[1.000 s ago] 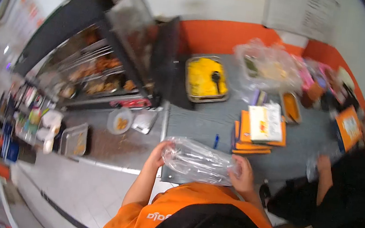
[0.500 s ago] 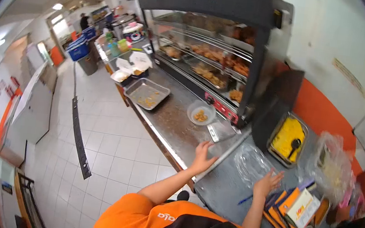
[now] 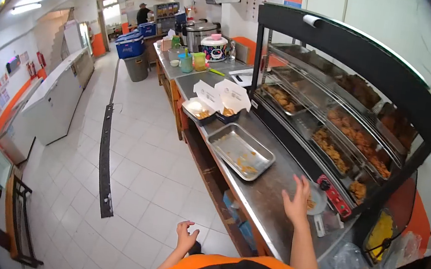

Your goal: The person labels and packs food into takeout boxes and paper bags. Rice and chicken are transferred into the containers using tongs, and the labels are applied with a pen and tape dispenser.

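My right hand (image 3: 296, 202) reaches over the steel counter (image 3: 264, 197) with its fingers stretched and spread. It partly covers a clear plastic bowl (image 3: 320, 200) with a few small fried pieces in it. A flat scale (image 3: 328, 222) lies just beyond the wrist. My left hand (image 3: 186, 235) is off the counter, above the tiled floor, its fingers loosely bent, thumb apart, holding nothing. A metal tray (image 3: 235, 146) with scattered fried crumbs sits ahead of my right hand. Behind it stand two open takeaway boxes, a left box (image 3: 197, 109) and a right box (image 3: 227, 113), with food inside.
A glass food warmer (image 3: 332, 106) with trays of fried chicken lines the right side. A tray of yellow food (image 3: 379, 236) and crumpled clear plastic (image 3: 346, 261) are at the lower right. Farther back are a rice cooker (image 3: 213, 49), blue coolers (image 3: 129, 44) and a person (image 3: 143, 15).
The view has swung toward the far counter. My left hand has moved off the counter to above the floor. My right hand has gone from beside the clear plastic to the bowl.
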Motion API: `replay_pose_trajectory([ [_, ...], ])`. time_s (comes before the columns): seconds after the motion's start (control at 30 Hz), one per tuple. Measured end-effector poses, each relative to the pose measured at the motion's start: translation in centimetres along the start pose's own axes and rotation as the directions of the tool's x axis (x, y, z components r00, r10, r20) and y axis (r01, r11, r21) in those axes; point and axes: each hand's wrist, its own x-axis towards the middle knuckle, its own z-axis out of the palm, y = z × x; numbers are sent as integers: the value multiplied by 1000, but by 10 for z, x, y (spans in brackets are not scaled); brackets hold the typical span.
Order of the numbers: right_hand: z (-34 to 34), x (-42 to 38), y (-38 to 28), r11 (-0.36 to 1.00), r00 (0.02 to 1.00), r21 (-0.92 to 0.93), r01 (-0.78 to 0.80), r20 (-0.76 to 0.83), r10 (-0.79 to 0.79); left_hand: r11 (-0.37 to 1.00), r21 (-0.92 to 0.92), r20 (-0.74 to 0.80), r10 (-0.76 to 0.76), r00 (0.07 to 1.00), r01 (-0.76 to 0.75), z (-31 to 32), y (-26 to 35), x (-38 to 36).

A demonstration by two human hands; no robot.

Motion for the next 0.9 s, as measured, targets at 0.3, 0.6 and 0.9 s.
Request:
replay_pose_trajectory([
  [0.3, 132, 233, -43, 973, 965, 110, 204, -188, -181, 997, 11, -59, -74, 996, 75, -102, -26, 198],
  [0.6, -36, 462, -114, 996, 494, -57, 75, -865, -87, 989, -149, -16, 15, 1000, -17, -51, -19, 408],
  [0.9, -10, 478, -92, 970, 486, 38, 242, -869, -87, 983, -5, 154, 181, 971, -183, -15, 11, 595],
])
